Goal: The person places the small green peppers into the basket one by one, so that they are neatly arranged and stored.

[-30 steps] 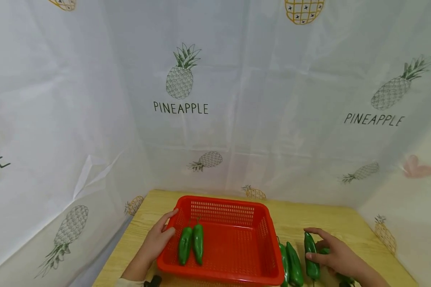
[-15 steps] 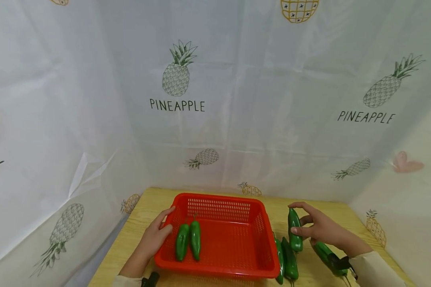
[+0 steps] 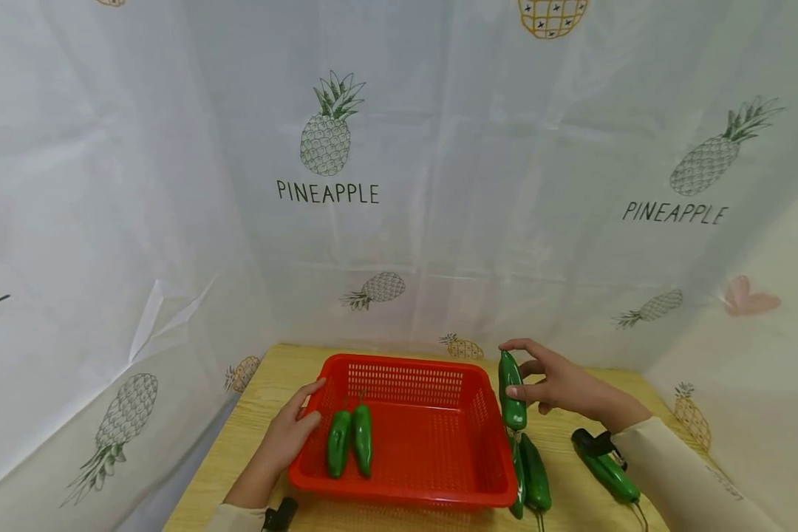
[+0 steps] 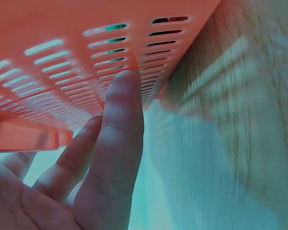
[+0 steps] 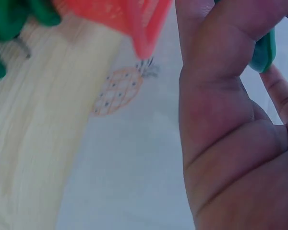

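My right hand (image 3: 555,380) pinches a long green pepper (image 3: 512,395) between thumb and fingers, held upright beside the right rim of a red plastic basket (image 3: 415,496). In the right wrist view, the fingers hide most of that pepper (image 5: 264,55). My left hand (image 3: 286,436) rests against the basket's left side. Its fingers (image 4: 117,139) lie fairly straight along the slotted outer wall (image 4: 101,62) in the left wrist view. Inside the basket, at the left, two green peppers (image 3: 338,443) (image 3: 362,441) lie side by side.
Right of the basket, two more green peppers (image 3: 536,476) (image 3: 518,480) lie close to its wall on the wooden table (image 3: 572,502). Another pepper (image 3: 605,469) lies farther right, under the right wrist. A pineapple-print sheet (image 3: 439,185) stands behind and at both sides.
My right hand has lifted the pepper from the table and carried it left and away from me, up to the basket's right rim. The left hand stays against the basket.
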The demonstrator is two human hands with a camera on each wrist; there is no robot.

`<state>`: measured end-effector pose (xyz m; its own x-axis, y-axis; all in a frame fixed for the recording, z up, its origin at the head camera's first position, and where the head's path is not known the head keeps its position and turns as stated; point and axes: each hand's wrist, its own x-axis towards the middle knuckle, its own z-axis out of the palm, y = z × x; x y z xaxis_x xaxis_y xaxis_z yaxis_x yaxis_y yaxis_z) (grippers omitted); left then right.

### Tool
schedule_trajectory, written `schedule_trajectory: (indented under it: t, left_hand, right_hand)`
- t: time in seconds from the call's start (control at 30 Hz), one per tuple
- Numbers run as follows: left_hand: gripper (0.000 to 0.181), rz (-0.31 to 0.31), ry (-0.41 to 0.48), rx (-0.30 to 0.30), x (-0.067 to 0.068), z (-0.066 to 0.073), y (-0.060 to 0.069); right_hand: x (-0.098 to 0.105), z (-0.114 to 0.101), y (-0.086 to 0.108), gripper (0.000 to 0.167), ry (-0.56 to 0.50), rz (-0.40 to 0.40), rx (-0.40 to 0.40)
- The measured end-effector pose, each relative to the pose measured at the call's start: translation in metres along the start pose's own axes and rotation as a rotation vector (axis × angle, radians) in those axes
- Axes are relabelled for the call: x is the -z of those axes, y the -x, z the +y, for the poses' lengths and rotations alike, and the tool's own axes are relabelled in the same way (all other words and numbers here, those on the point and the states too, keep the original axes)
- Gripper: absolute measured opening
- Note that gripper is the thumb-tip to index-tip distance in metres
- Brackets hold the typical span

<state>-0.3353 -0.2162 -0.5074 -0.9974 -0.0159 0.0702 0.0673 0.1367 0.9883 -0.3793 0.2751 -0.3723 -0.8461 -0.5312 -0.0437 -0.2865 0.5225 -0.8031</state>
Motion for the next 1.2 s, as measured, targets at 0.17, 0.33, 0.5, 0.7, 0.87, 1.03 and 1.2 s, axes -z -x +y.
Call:
schedule_trajectory:
  t: [0.17, 0.33, 0.5, 0.7, 0.87, 1.03, 1.2]
  left_hand:
    - [0.062, 0.012, -0.007, 0.002, 0.003, 0.000, 0.000]
    - [0.062, -0.009, -0.006, -0.002, 0.003, 0.001, 0.001]
    - [0.061, 0.007, -0.005, 0.003, 0.004, 0.002, 0.000]
    - [0.061, 0.014, -0.020, -0.010, 0.003, 0.002, -0.002]
    - [0.061, 0.006, -0.009, -0.003, 0.002, 0.001, -0.002]
    - [0.060, 0.006, -0.003, -0.005, 0.000, 0.001, -0.001]
    - [0.061, -0.005, -0.003, -0.018, -0.002, -0.001, -0.001]
  right_hand:
    - [-0.017, -0.012, -0.028, 0.076, -0.046, -0.040, 0.033]
    - [-0.036, -0.017, -0.051, 0.073, -0.073, -0.075, 0.061]
    - [-0.055, -0.028, -0.073, 0.074, -0.066, -0.107, 0.078]
    - [-0.079, -0.038, -0.096, 0.074, -0.066, -0.130, 0.097]
    - [-0.096, -0.045, -0.110, 0.073, -0.053, -0.129, 0.101]
    - [-0.112, -0.048, -0.123, 0.071, -0.101, -0.145, 0.111]
    - [-0.129, -0.046, -0.131, 0.072, -0.179, -0.177, 0.104]
